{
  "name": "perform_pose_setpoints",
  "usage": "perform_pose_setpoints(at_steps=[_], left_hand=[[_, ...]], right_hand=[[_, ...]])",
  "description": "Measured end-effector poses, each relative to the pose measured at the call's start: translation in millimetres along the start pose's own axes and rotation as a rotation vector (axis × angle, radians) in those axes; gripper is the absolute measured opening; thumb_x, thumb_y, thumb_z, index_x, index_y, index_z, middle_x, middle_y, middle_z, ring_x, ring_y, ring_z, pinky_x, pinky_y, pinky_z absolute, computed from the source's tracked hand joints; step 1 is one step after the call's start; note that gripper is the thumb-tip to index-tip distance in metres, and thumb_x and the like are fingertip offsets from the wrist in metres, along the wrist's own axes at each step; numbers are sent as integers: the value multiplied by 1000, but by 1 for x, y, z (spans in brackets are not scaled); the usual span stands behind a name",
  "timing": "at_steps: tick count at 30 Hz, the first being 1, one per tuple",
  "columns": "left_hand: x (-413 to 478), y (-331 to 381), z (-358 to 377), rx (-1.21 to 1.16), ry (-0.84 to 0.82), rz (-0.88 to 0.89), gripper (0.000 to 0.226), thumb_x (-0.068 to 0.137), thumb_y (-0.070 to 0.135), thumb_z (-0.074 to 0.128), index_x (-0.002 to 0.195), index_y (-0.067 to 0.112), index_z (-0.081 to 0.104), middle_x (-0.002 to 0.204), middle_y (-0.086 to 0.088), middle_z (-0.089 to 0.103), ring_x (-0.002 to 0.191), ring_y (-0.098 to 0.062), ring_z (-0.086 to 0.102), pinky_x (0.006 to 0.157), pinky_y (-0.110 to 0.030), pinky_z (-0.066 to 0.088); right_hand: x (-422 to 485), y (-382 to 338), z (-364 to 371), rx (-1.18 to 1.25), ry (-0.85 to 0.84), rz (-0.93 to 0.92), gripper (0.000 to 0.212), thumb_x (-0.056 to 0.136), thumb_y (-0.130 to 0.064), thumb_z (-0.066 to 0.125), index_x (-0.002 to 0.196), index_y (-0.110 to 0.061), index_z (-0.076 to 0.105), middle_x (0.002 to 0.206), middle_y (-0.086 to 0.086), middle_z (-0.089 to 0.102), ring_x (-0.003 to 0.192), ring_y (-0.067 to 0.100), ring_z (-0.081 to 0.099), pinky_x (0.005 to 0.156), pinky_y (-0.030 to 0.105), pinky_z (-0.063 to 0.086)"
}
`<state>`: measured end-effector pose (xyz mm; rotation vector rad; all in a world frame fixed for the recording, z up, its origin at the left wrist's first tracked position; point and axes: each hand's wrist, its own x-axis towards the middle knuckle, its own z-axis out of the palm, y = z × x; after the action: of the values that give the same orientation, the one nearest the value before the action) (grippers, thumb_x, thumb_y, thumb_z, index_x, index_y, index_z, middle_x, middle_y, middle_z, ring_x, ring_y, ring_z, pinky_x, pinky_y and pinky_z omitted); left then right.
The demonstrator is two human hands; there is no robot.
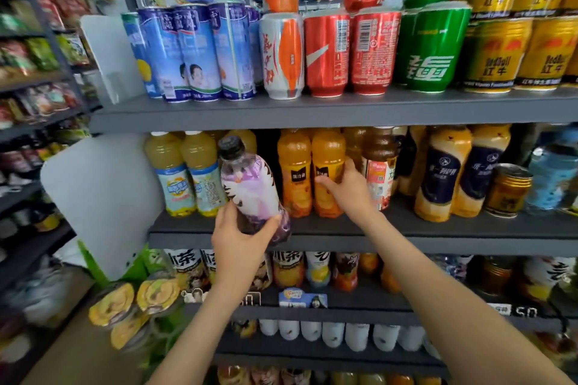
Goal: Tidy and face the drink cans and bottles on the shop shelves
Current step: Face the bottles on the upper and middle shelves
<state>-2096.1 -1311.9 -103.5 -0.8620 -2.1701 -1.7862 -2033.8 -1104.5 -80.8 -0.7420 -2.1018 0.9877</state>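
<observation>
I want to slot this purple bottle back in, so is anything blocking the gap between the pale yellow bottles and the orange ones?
Nothing visible blocks the gap's front. The purple bottle, tilted in the left hand, is right before it. A yellow bottle stands deeper back; the right hand holds the neighbouring orange bottle.

snack packets (pixel 40 53) lie beside a white panel (pixel 108 53).

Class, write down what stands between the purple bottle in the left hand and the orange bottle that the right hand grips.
The head view shows one other orange juice bottle, upright, between the purple bottle and the gripped orange bottle.
</observation>
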Motion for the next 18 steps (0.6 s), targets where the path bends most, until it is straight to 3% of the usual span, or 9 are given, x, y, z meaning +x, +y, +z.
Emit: perform_pose_setpoints(at_steps=[4,8,12,15,18], left_hand=[[-6,-1,-9,50,-78,-2,45,68,29,80,106,14,61,100,1,56,95,-15,58,82,-30,49],[-20,5,-3,50,-165,-10,45,68,29,81,107,18,60,102,5,55,94,-7,57,78,-15,45],[-30,6,3,67,-210,-15,45,67,35,79,105,19,60,100,5,56,94,-11,59,79,-23,49],[-35,5,5,99,-232,-16,45,68,35,80,105,20,59,99,6,55,91,-8,57,74,-15,43],[-47,5,7,129,-272,-3,50,67,37,79,111,21,60,100,7,55,92,-8,56,75,-18,41]], right_hand=[[3,0,2,10,-13,16,64,85,-27,69,135,-6,36,128,13,57,119,30,52,95,36,42],[-5,11,3,-24,7,16,61,83,-26,71,132,-8,40,121,11,60,112,29,56,86,33,44],[-22,16,2,-59,6,15,59,83,-16,71,133,-7,41,124,10,59,115,27,56,89,29,42],[-58,7,-1,86,92,-43,59,86,-21,68,136,-9,40,126,5,58,116,19,54,93,24,42],[-108,-1,-12,324,-113,-66,55,87,-32,66,134,-19,43,121,-3,59,111,8,56,95,25,48]])
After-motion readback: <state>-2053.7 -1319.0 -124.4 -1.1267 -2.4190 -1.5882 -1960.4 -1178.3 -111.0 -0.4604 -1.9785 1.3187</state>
